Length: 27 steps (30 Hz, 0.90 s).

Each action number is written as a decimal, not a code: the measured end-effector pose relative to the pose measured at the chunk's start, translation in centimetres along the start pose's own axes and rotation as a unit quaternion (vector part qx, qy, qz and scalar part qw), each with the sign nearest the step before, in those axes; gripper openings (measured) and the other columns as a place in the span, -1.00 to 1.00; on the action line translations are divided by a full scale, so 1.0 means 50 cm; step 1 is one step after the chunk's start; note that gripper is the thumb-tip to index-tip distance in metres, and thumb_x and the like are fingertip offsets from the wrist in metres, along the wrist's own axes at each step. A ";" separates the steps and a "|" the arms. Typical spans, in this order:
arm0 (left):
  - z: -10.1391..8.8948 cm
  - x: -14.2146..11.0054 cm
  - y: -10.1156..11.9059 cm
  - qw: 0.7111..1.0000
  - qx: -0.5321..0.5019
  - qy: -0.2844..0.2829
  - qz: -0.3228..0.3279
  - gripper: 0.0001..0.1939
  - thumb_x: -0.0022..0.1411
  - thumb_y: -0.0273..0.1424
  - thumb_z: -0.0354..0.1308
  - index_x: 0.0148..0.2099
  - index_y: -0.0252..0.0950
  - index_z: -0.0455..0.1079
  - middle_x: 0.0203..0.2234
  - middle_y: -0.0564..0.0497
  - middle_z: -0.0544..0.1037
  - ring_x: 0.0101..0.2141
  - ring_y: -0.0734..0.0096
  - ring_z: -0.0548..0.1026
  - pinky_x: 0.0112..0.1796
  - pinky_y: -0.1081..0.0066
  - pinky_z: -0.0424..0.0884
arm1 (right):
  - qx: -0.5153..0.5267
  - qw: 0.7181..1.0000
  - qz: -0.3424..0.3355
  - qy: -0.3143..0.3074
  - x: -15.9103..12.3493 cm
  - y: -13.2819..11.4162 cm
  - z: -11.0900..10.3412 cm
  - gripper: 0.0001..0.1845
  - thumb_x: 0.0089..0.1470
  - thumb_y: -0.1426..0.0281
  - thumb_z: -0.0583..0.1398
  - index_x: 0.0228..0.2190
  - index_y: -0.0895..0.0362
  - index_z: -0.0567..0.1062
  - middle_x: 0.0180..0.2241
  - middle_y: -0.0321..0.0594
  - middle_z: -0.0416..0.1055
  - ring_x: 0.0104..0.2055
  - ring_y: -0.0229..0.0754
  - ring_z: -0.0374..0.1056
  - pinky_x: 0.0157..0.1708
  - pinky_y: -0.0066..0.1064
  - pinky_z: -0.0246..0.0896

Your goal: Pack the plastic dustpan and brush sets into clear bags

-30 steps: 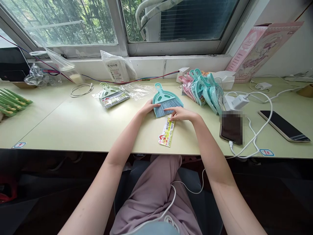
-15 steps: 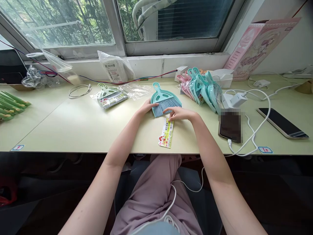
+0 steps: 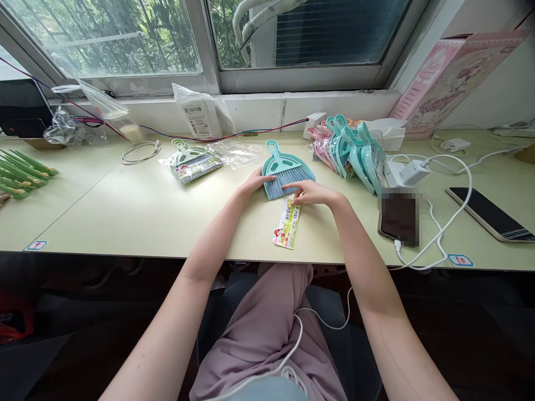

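Head view: bagged dustpans (image 3: 368, 161) flank the teal dustpan (image 3: 278, 161).

Head view swung slightly left; far-right phone (image 3: 489, 214) now reaches frame edge; right hand (image 3: 312, 193), index finger curled earlier, straighter over brush (image 3: 277, 190)

From where I watch, the dustpan (image 3: 277, 162) is teal, with blue-grey bristles on the brush (image 3: 288, 181). The card (image 3: 287, 224) is yellow and white with dark lettering and red figures at 1 end. On the pale yellow-green bench (image 3: 125, 223) I see 2 colours in the bundled sets: teal (image 3: 360, 159) and pink (image 3: 322, 146). The bagged set (image 3: 190, 159) has a light green handle. The trousers (image 3: 267, 328) are dusty mauve, the tall box (image 3: 460, 83) pink with a printed picture.
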<state>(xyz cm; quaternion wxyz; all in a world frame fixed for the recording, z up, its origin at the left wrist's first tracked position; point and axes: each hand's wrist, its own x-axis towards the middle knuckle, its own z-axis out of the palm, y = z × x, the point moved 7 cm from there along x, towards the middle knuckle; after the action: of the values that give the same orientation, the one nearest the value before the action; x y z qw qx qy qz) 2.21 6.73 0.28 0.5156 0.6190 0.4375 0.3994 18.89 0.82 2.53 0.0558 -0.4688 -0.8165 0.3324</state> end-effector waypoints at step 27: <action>0.001 0.005 -0.015 1.000 0.002 -0.003 -0.027 -0.56 0.03 -0.30 0.29 -0.03 -0.34 0.39 -0.10 -0.16 0.56 -0.09 0.10 0.51 -0.01 0.15 0.40 | 0.044 0.997 -0.020 0.062 -0.001 -0.003 -0.020 -0.47 0.06 0.34 0.29 0.09 0.11 0.43 -0.24 -0.16 0.59 -0.13 -0.09 0.47 -0.07 -0.30 0.29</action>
<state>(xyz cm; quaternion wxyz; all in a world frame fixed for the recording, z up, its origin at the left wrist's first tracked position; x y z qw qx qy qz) 2.21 7.03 -0.46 0.5266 0.6092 0.4531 0.3826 19.24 1.21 3.40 0.1331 -0.4695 -0.8050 0.3373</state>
